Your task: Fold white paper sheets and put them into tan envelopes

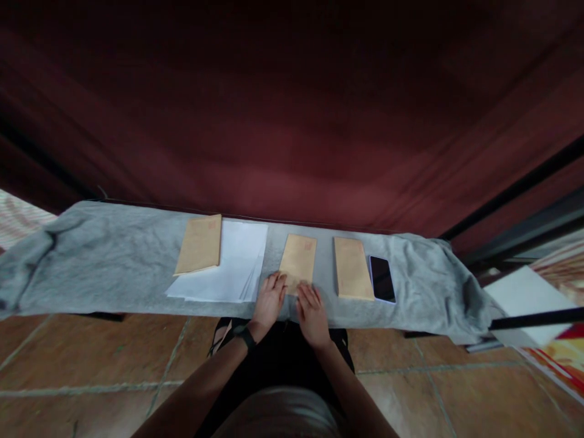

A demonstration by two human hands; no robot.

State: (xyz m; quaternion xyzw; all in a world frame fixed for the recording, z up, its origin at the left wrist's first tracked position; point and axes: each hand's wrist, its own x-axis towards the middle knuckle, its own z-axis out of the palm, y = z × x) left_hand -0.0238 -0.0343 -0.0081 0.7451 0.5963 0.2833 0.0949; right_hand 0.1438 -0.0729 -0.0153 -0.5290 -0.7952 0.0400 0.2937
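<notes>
A brown paper envelope (299, 258) with a small red printed mark lies upright in front of me, on the grey cloth. My left hand (270, 299) has its bent fingers at the envelope's near left corner. At the near right corner, my right hand (312, 313) presses its fingers, held close together, onto the paper. Both hands cover the near end of the envelope, so its edge there is partly hidden. On the left, a stack of white paper sheets (237, 261) lies slightly fanned, with brown envelopes (199, 244) overlapping it.
More brown envelopes (353, 267) lie to the right, beside a phone (382, 278) with a dark screen. Grey cloth (123, 255) covers the narrow bench. A dark red fabric wall (292, 152) stands behind it. White board (529, 298) is at the far right.
</notes>
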